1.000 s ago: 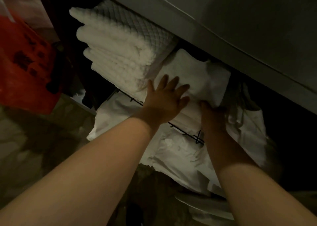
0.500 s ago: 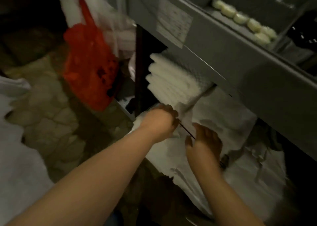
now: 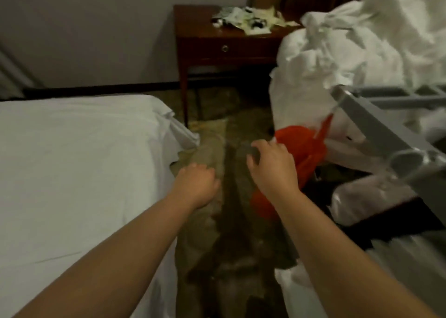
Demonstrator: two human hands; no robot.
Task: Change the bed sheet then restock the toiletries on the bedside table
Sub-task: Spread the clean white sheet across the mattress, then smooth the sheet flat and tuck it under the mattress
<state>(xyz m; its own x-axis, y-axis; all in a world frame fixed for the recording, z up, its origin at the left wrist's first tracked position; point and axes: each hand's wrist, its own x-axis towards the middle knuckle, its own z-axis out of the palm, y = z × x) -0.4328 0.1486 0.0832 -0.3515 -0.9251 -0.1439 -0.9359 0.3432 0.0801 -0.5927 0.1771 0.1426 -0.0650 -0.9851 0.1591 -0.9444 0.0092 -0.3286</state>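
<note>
Head view: left hand (image 3: pixel 196 185) curled, grip holding nothing visible; right hand (image 3: pixel 271 165) half-curled, contents cannot be told. Both over the carpet between bed (image 3: pixel 72 161) and cart (image 3: pixel 386 129). Bed sheet (image 3: pixel 79 197): white, spread on mattress; judged light, limp, best gathered at the corner. Bench (image 3: pixel 217 45): far, littered with wrappers.

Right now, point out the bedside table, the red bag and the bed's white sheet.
bedside table (image 3: pixel 205 48): head view, on its drawer front.
red bag (image 3: pixel 295 141): head view, on its upper bulge.
white sheet (image 3: pixel 72 161): head view, on the flat top surface.
</note>
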